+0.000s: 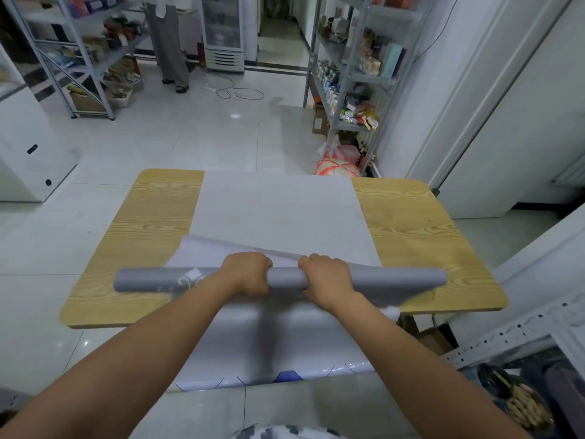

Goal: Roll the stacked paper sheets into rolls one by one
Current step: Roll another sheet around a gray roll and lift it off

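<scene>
Wooden table, paper sheets, grey roll.
Sheets flat along table middle, near end hanging over front edge (blue pattern at bottom). Roll crosswise over sheets near front edge, loose corner lifted behind. Left hand and right hand side by side mid-roll, fingers curled round it.

a small shop or stockroom: metal shelves stocked with packaged goods along both walls, a glass-door fridge at the back, tiled floor, cartons below.
</scene>
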